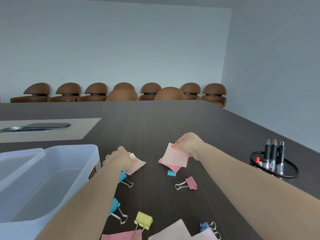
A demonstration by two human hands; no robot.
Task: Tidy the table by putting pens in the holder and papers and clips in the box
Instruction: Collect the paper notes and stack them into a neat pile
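My right hand (187,144) pinches a pale pink paper (174,157) lifted over a darker pink sheet (171,166) on the dark table. My left hand (119,158) grips another pale pink paper (136,166) just right of the translucent plastic box (52,170). Binder clips lie around: blue ones (172,173) (123,176) (114,206) (204,226), a pink one (191,183), a yellow one (143,220). More papers (173,231) (121,236) sit at the near edge. The black mesh pen holder (275,168) at right holds several pens (274,149).
The box's lid (19,155) rests tilted in its left side. A grey cable hatch (46,125) is set in a beige panel at far left. Brown chairs (124,93) line the wall beyond the table's far edge.
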